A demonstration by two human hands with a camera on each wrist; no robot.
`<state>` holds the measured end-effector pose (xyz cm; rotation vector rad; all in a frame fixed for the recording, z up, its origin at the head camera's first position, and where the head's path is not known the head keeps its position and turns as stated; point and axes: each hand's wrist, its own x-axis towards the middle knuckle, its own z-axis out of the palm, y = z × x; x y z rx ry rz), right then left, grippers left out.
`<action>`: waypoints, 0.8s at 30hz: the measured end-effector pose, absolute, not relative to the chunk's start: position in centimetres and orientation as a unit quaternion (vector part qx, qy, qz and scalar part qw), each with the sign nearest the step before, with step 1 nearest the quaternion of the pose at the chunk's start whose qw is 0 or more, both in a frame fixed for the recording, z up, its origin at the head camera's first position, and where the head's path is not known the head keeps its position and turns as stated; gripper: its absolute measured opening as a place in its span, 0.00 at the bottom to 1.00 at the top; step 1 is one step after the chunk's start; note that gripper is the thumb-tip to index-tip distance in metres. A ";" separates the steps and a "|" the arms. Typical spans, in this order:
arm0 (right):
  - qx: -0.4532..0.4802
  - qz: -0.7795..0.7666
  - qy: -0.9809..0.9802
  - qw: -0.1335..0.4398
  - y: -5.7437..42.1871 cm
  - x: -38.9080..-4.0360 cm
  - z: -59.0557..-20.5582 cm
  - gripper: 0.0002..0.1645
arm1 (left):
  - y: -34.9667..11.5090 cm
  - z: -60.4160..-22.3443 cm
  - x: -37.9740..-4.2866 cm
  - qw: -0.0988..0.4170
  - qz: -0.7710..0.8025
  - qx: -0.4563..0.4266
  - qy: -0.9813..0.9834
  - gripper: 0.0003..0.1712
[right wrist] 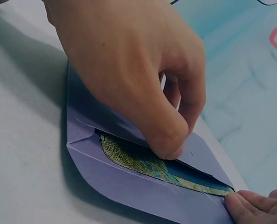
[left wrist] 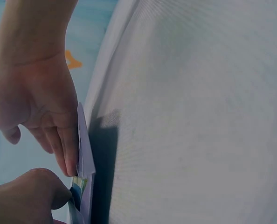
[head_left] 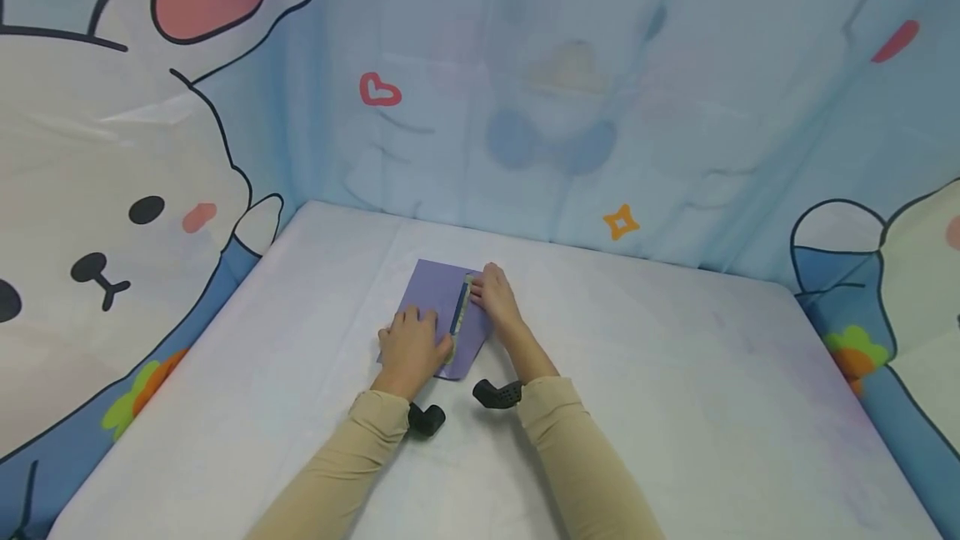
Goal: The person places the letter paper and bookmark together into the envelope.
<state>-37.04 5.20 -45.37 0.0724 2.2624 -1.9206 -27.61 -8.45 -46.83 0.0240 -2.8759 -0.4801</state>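
Note:
A purple envelope (head_left: 431,277) lies on the white-covered table, its long opening facing up. Inside the opening shows a patterned card (right wrist: 134,158), dark blue with yellow-green. My left hand (head_left: 411,348) holds the envelope's near part, fingers bent over its left side and thumb at the near end of the card. At the far right my right hand (head_left: 495,294) touches the opening's edge. The left wrist view shows the fingers (left wrist: 68,149) of that hand fairly straight against the envelope (left wrist: 86,154). How far the card goes inside is hidden.
White cloth (head_left: 720,407) covers the table around the envelope. Behind hangs a pale blue printed curtain (head_left: 450,148), with cartoon animals at both sides. Black wrist devices (head_left: 497,394) stick out under the forearms, close to the table.

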 end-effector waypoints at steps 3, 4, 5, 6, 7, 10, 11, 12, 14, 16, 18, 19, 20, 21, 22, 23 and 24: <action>0.023 -0.643 0.759 0.095 5.0 -36.7 -45.3 0.37 | -8.4 -46.9 -27.6 0.113 -0.163 0.009 -0.980 0.25; 0.022 -0.642 0.760 0.099 5.0 -36.6 -45.2 0.37 | -8.4 -46.9 -27.6 0.113 -0.163 0.009 -0.980 0.25; 0.023 -0.641 0.760 0.104 5.0 -36.3 -45.1 0.37 | -8.4 -46.9 -27.6 0.113 -0.162 0.009 -0.980 0.25; 0.026 -0.641 0.760 0.110 5.1 -36.1 -45.0 0.38 | -8.4 -46.8 -27.6 0.113 -0.162 0.009 -0.980 0.25; 0.026 -0.641 0.758 0.118 5.1 -35.8 -44.8 0.37 | -8.5 -46.8 -27.5 0.113 -0.162 0.008 -0.980 0.25; 0.032 -0.650 0.744 0.151 5.1 -34.8 -44.2 0.38 | -8.6 -46.5 -27.5 0.112 -0.160 0.007 -0.981 0.25; 0.035 -0.656 0.737 0.163 5.0 -34.5 -44.0 0.38 | -8.7 -46.3 -27.5 0.113 -0.160 0.007 -0.981 0.25; 0.040 -0.661 0.729 0.174 5.0 -34.1 -43.8 0.38 | -8.8 -46.2 -27.5 0.114 -0.160 0.006 -0.980 0.25; 0.045 -0.671 0.715 0.189 4.9 -33.4 -43.5 0.39 | -8.9 -46.0 -27.6 0.115 -0.160 0.006 -0.980 0.24; 0.049 -0.683 0.702 0.196 4.8 -32.9 -43.3 0.39 | -9.0 -45.9 -27.7 0.115 -0.160 0.008 -0.980 0.25; 0.052 -0.690 0.695 0.198 4.7 -32.5 -43.3 0.40 | -9.1 -45.9 -27.8 0.113 -0.161 0.010 -0.980 0.25; 0.050 -0.694 0.690 0.199 4.7 -32.4 -43.3 0.39 | -9.1 -45.9 -27.8 0.110 -0.162 0.012 -0.980 0.25; 0.049 -0.697 0.687 0.200 4.7 -32.3 -43.4 0.39 | -9.1 -46.0 -27.8 0.107 -0.164 0.012 -0.981 0.26; 0.050 -0.700 0.684 0.200 4.7 -32.2 -43.6 0.38 | -9.0 -46.1 -27.7 0.103 -0.166 0.012 -0.981 0.26; 0.052 -0.705 0.679 0.198 4.8 -32.2 -43.7 0.38 | -8.9 -46.2 -27.6 0.100 -0.168 0.010 -0.981 0.26; 0.057 -0.710 0.674 0.196 4.9 -32.2 -43.9 0.37 | -8.8 -46.3 -27.5 0.096 -0.168 0.008 -0.981 0.26; 0.063 -0.716 0.668 0.192 5.0 -32.3 -44.1 0.37 | -8.7 -46.4 -27.4 0.094 -0.170 0.006 -0.981 0.27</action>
